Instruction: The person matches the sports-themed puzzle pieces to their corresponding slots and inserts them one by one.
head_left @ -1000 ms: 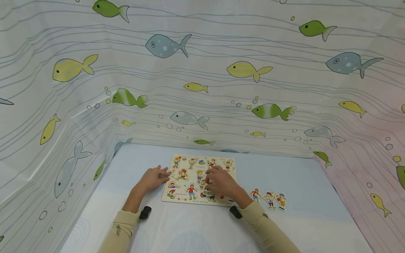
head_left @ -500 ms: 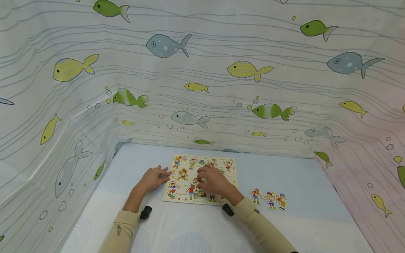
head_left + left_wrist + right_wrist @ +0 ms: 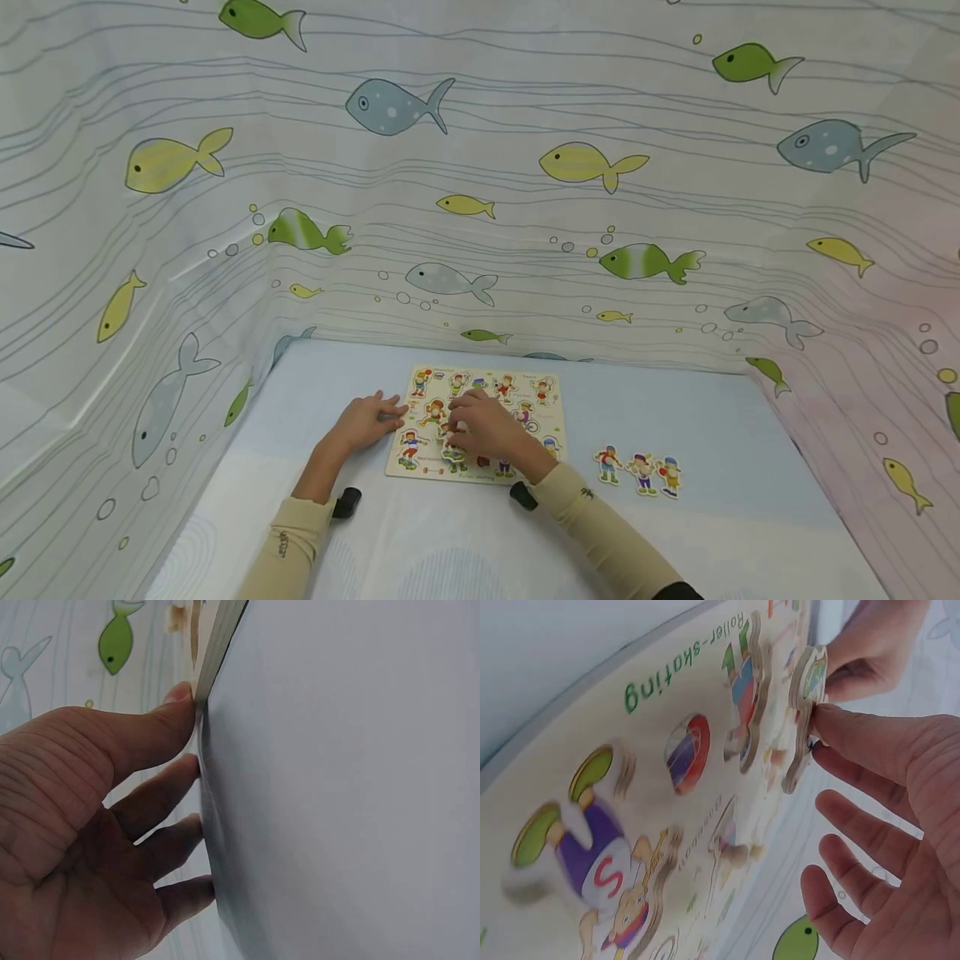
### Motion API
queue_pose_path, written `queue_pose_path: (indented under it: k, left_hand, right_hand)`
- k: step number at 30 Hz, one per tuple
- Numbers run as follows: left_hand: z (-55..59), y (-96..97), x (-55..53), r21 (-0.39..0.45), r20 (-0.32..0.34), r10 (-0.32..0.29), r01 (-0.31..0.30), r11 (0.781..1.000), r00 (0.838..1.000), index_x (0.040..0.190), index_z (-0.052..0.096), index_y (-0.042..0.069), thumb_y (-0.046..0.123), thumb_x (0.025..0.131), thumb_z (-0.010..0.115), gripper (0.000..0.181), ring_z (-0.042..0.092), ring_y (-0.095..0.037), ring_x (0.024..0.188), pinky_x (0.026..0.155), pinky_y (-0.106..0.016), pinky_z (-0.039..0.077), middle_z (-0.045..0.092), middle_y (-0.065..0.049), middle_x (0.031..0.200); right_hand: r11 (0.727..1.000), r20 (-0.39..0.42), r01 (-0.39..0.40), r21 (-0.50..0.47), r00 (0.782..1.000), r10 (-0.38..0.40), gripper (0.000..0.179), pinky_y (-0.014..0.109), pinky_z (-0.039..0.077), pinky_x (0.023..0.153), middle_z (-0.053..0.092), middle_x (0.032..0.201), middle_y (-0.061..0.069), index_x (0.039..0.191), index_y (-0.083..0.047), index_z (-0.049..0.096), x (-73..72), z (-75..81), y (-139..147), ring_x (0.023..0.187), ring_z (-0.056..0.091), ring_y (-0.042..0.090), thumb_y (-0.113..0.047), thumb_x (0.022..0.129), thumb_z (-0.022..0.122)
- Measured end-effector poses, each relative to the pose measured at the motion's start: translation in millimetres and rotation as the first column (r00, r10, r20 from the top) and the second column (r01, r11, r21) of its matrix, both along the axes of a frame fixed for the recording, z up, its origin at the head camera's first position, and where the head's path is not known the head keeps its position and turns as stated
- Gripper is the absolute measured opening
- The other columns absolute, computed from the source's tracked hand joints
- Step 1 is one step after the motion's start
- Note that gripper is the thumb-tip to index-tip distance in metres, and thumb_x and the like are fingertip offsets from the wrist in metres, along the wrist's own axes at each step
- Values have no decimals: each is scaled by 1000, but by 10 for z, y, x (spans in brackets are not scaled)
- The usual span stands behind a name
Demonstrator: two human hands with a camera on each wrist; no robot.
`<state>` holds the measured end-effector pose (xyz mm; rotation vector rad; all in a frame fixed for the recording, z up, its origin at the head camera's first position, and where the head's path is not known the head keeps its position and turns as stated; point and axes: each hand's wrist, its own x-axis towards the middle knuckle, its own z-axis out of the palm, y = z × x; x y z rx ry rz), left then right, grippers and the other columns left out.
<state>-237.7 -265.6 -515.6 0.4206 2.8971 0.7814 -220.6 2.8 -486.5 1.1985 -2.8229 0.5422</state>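
A wooden peg-style picture board (image 3: 396, 468) with sports figures lies on the table. My left hand (image 3: 365, 423) is at its left edge, fingers spread. In the left wrist view the thumb (image 3: 161, 724) touches the board's edge and the fingertips touch the table. My right hand (image 3: 489, 429) is over the board's lower left middle. Between thumb and index finger it pinches a wooden figure puzzle piece (image 3: 802, 712), tilted on edge and with green at one end. The other right fingers are loosely bent. Part of the board is hidden under this hand.
Three loose figure pieces, a left one (image 3: 608, 464), a middle one (image 3: 642, 475) and a right one (image 3: 669, 477), lie right of the board. A fish-patterned curtain (image 3: 525, 242) encloses the table (image 3: 720, 433) at the back and sides.
My right hand has moved left across the board with the puzzle piece, uncovering figures at the right. My left hand stays at the board's left edge.
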Motion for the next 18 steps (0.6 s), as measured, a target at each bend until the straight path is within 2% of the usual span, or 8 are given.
queue_pose_path:
  k: [12, 18]
  left_hand:
    - [-6, -3, -14, 12, -1, -16, 16, 1000, 1000, 121, 70, 10, 23, 90, 73, 34, 37, -47, 135, 110, -64, 27, 55, -15, 137]
    - [0, -7, -20, 6, 1, -17, 17, 1000, 1000, 122, 70, 10, 23, 90, 73, 34, 37, -47, 135, 109, -64, 27, 55, -15, 137]
  right_hand:
    - [999, 27, 9, 49, 1000, -11, 8, 37, 50, 91, 62, 128, -4, 91, -25, 73, 18, -68, -294, 121, 49, 16, -32, 90, 74]
    - [998, -24, 0, 61, 1000, 1, 8, 34, 50, 93, 64, 122, -6, 91, -25, 72, 9, -114, -394, 121, 50, 17, -33, 90, 74]
